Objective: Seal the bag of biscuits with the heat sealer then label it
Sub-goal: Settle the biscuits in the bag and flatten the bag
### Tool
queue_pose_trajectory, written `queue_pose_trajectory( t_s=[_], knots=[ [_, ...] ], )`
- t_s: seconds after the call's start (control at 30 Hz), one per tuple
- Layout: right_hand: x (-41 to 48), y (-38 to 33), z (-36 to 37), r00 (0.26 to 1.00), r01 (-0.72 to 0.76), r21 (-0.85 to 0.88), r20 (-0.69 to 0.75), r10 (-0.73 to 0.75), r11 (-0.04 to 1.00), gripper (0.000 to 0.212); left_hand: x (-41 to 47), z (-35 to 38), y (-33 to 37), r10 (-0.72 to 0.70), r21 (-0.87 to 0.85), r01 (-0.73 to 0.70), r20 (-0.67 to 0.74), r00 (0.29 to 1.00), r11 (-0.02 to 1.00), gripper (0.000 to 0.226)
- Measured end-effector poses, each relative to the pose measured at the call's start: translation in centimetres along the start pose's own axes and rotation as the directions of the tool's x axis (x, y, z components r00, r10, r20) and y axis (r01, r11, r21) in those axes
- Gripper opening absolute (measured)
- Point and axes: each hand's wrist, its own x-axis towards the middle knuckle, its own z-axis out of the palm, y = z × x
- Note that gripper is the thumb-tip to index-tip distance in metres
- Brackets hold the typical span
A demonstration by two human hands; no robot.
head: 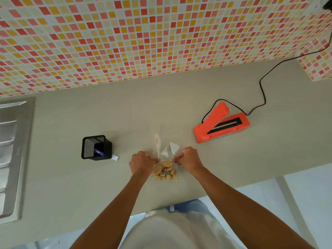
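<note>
Two hands hold the bag of biscuits (165,171) by its sides, near the tabletop's (179,108) front edge.

The left hand (141,163) and right hand (188,159) each have fingers (155,160) curled tight on the clear plastic just above the biscuits, and the bag's open top stands loose between them. The orange heat sealer (221,123) lies well apart to the right, arm raised, with its black cord (262,90) trailing toward the tiled wall. To the left stands a black mesh pen holder (96,147) with a blue pen (99,152) in it, and a small white slip (115,157) just beside its base.

No legible text, brand or number anywhere, heat sealer (203,135) included.
</note>
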Motion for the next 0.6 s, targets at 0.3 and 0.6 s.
queue_pose_trajectory(
  t_s=[0.3, 0.6],
  knots=[
    [0.4, 0.5, 0.9, 0.996, -0.043, -0.117, -0.089, 0.033, 0.992, 0.04, 0.4, -0.5, 0.0, 0.058, 0.14, -0.057, -0.004, 0.998, 0.989, 0.048],
    [-0.2, 0.5, 1.5, 0.981, -0.019, -0.103, -0.196, -0.002, 0.994, 0.043, 0.7, -0.5, 0.3, 0.041, 0.038, -0.042, 0.031, 0.999, 0.998, 0.046]
  ],
)
